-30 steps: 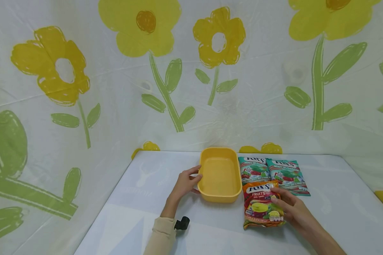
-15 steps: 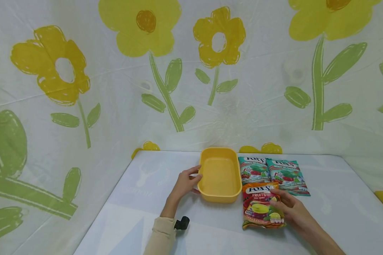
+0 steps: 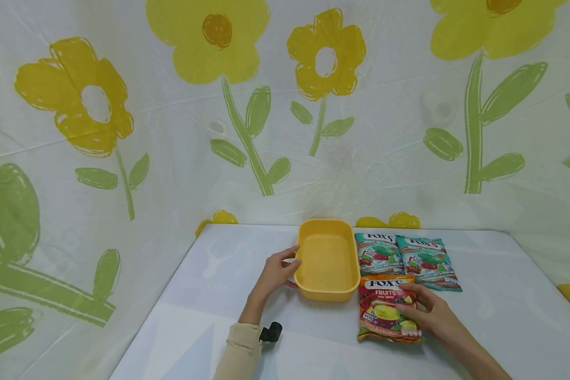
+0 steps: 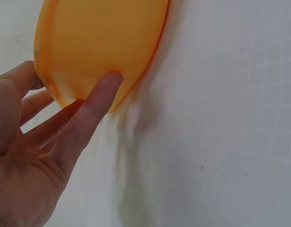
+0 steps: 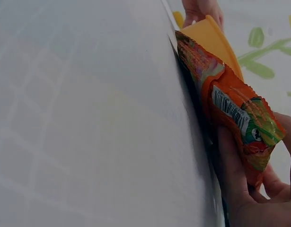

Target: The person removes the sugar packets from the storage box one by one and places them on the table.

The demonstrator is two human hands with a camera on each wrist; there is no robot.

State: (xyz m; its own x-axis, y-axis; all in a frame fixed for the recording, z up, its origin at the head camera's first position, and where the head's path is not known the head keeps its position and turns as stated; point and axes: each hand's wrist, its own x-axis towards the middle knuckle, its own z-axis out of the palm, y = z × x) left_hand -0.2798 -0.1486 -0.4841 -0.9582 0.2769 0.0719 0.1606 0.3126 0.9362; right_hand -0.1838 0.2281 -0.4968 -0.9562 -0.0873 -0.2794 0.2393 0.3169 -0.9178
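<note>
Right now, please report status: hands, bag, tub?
Left hand holds tub wall. Right hand grips fruit bag on table, beside tub. Tub empty, nothing in the way.

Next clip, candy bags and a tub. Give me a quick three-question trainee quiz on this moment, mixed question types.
1. True or false: the yellow tub has a candy bag inside.
2. Which bag does the right hand grip?
A. a green mint bag
B. the orange fruits bag
C. neither
3. Fill in: the left hand holds the tub's ____ side.

Key:
1. False, it is empty.
2. B.
3. Left; both mint bags lie untouched to the tub's right.
</note>
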